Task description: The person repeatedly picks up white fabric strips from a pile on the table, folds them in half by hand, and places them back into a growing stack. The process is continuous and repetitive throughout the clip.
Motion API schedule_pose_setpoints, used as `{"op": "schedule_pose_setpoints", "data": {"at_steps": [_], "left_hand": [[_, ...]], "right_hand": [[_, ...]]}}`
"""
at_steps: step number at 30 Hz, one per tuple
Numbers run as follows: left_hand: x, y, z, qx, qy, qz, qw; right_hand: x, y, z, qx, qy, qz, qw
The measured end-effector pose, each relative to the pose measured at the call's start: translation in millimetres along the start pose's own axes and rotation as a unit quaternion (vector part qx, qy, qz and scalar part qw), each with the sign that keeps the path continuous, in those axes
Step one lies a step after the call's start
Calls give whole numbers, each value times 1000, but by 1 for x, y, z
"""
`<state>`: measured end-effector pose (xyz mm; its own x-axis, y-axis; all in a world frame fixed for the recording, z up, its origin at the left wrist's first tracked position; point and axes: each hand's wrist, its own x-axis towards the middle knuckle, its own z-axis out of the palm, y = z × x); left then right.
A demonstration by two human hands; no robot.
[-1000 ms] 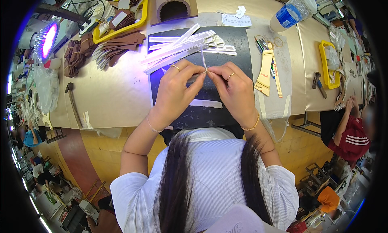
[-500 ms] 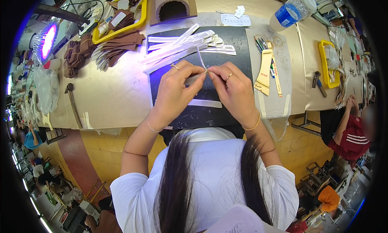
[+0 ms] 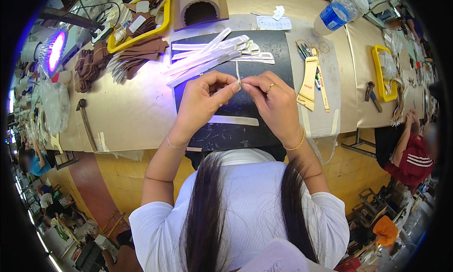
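Note:
Over a black mat (image 3: 217, 137), both hands pinch a thin white strip (image 3: 238, 70) whose free end points away from me. My left hand (image 3: 202, 100) holds it between thumb and fingers, and the thumb and fingertips of my right hand (image 3: 276, 100) meet it from the other side. The fingertips nearly touch, so the strip's lower part is mostly hidden. Just beyond them is a loose pile of long white strips (image 3: 207, 59). A single flat white strip (image 3: 236, 120) lies closer to me on the mat, below the hands.
To the right sit cream-coloured templates (image 3: 309, 86) over pens and scissors, then a bottle (image 3: 330, 20) and a hammer (image 3: 373, 96). Leftward are brown pieces (image 3: 141, 55), a yellow tray (image 3: 168, 17), a lit lamp (image 3: 55, 45) and another hammer (image 3: 85, 123). A co-worker (image 3: 410, 154) sits at right.
The held strip's free end has shifted slightly right and stands straighter. My left hand has turned a little, with its fingers more curled. My right hand stays almost in place.

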<state>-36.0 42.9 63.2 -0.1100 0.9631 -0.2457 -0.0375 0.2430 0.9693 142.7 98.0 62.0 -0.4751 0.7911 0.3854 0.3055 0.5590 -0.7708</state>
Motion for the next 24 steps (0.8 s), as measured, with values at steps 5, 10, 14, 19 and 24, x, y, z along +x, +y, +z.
{"op": "schedule_pose_setpoints", "data": {"at_steps": [5,10,14,19,24], "left_hand": [[-5,9,3,127,10,56,990],[-9,10,5,256,13,153,954],[-5,-1,3,303,9,220,927],[-7,3,-2,107,-4,22,994],[-6,1,-2,74,6,15,997]], "right_hand": [[1,3,-2,-12,-18,-4,1000],[4,6,-7,-31,-65,-4,997],[5,13,-6,-40,-82,-38,995],[8,7,-12,52,-119,58,990],[5,6,-8,33,-93,32,995]]}}
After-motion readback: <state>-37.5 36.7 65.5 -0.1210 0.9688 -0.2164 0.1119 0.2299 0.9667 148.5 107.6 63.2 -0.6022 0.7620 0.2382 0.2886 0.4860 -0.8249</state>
